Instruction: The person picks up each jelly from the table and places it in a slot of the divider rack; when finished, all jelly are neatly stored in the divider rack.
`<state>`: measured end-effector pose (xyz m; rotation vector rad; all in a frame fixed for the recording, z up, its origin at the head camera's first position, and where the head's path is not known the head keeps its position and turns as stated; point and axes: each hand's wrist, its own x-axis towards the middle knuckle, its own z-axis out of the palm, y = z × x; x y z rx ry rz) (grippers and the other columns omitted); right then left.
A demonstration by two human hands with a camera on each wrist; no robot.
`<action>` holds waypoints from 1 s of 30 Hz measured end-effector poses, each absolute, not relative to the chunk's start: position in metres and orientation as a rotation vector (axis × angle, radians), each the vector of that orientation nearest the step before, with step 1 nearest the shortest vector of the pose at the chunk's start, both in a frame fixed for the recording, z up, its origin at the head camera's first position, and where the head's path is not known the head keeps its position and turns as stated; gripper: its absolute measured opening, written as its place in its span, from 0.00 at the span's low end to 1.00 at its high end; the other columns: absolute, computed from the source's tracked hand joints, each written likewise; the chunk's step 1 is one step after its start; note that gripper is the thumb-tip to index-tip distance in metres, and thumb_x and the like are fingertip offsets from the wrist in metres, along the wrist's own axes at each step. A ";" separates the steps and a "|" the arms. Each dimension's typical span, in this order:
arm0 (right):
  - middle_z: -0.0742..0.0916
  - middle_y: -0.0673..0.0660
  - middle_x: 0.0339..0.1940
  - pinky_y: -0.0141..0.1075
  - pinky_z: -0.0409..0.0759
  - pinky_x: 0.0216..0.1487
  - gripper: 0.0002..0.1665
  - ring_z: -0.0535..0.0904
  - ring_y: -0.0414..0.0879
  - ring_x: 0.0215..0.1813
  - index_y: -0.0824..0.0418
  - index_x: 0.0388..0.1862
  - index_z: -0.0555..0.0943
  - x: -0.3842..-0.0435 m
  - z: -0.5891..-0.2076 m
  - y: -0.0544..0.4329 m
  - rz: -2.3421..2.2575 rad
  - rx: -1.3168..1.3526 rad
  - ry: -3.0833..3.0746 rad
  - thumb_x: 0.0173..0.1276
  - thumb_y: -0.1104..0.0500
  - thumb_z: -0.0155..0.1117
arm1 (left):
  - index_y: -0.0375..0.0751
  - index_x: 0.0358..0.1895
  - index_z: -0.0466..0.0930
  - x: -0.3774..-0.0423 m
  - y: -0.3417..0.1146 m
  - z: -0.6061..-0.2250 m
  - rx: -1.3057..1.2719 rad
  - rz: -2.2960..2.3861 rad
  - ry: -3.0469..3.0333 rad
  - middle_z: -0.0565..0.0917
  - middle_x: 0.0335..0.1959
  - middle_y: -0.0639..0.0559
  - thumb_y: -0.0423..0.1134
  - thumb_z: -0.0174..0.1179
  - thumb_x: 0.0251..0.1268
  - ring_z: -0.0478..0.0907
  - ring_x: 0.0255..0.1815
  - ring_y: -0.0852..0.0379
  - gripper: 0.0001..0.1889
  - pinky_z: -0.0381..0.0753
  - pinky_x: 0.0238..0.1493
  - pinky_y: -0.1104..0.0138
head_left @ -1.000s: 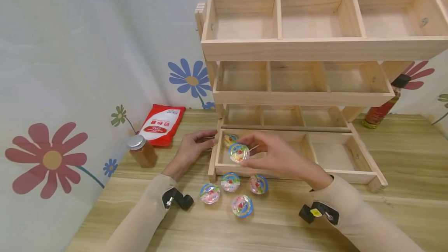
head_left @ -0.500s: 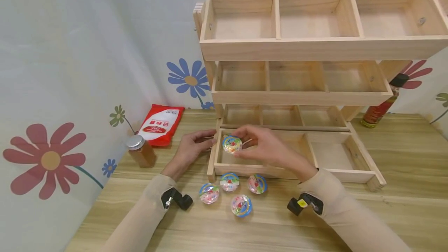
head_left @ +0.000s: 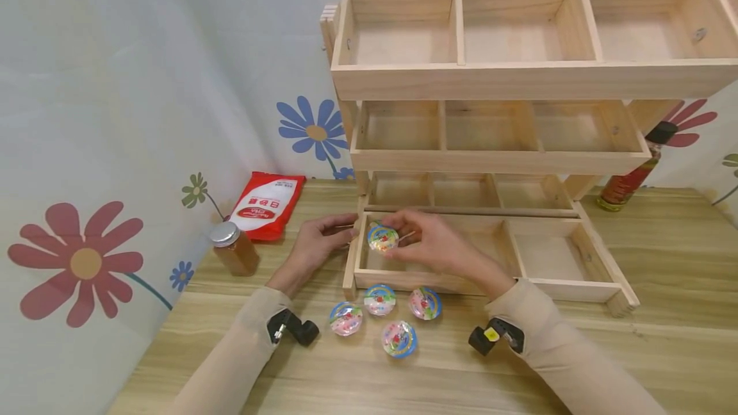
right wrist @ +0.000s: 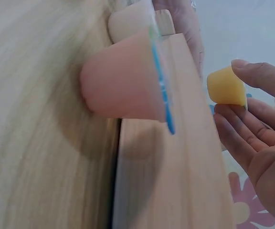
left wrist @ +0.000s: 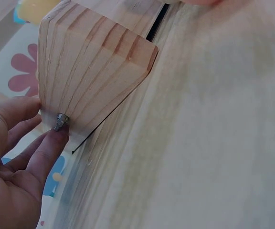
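Observation:
My right hand [head_left: 441, 245] pinches a small jelly cup [head_left: 383, 238] between thumb and fingers, over the left compartment of the wooden rack's lowest front tray [head_left: 403, 279]. In the right wrist view the held cup is yellow, with its lid turned away. Most of a second cup behind it in that compartment is hidden. My left hand [head_left: 316, 245] rests against the rack's left side, its fingertips at a small metal bolt [left wrist: 61, 119] in the left wrist view. Several jelly cups with printed lids lie in front of the tray, among them a pink one [head_left: 399, 339].
The tiered wooden rack [head_left: 519, 82] has three compartments per tray. Left of it lie a red and white bag [head_left: 268, 207] and a jar with a silver lid [head_left: 234, 248]. A dark-capped bottle [head_left: 625, 184] stands at the right. A flowered curtain [head_left: 173, 82] hangs behind.
My right hand has moved left and slightly away from me with the jelly cup, in over the left compartment, then nearly stopped. The left hand has stayed at the rack's side.

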<state>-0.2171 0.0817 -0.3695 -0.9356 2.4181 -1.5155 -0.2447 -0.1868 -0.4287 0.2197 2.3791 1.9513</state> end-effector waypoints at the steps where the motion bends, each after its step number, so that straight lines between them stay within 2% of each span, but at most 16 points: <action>1: 0.87 0.59 0.59 0.38 0.87 0.56 0.29 0.86 0.52 0.55 0.67 0.64 0.81 -0.217 -0.371 0.082 -1.516 -0.935 2.417 0.65 0.63 0.81 | 0.34 0.66 0.84 -0.245 -0.186 -0.429 0.220 1.951 2.382 0.86 0.62 0.39 0.33 0.70 0.72 0.84 0.60 0.47 0.22 0.88 0.56 0.62; 11: 0.89 0.55 0.48 0.41 0.88 0.55 0.27 0.88 0.48 0.49 0.64 0.61 0.84 -0.222 -0.386 0.082 -1.493 -0.928 2.426 0.64 0.63 0.82 | 0.31 0.65 0.83 -0.247 -0.186 -0.431 0.235 2.013 2.339 0.86 0.60 0.37 0.30 0.69 0.72 0.85 0.57 0.50 0.21 0.88 0.55 0.65; 18: 0.89 0.56 0.50 0.43 0.88 0.56 0.26 0.87 0.48 0.50 0.63 0.61 0.84 -0.223 -0.395 0.080 -1.474 -0.929 2.424 0.66 0.60 0.81 | 0.33 0.65 0.84 -0.246 -0.187 -0.431 0.234 1.975 2.375 0.86 0.61 0.39 0.32 0.70 0.71 0.85 0.58 0.48 0.21 0.87 0.56 0.65; 24: 0.90 0.55 0.48 0.42 0.87 0.55 0.26 0.87 0.48 0.49 0.65 0.62 0.83 -0.223 -0.400 0.078 -1.453 -0.933 2.434 0.67 0.59 0.80 | 0.33 0.65 0.84 -0.247 -0.187 -0.432 0.252 1.972 2.381 0.86 0.61 0.39 0.33 0.71 0.70 0.85 0.58 0.49 0.21 0.87 0.55 0.67; 30: 0.90 0.56 0.48 0.40 0.88 0.55 0.26 0.87 0.48 0.50 0.66 0.62 0.83 -0.224 -0.401 0.076 -1.404 -0.948 2.460 0.68 0.59 0.79 | 0.32 0.65 0.84 -0.248 -0.188 -0.433 0.250 1.988 2.355 0.86 0.61 0.38 0.33 0.70 0.72 0.84 0.59 0.48 0.21 0.87 0.56 0.64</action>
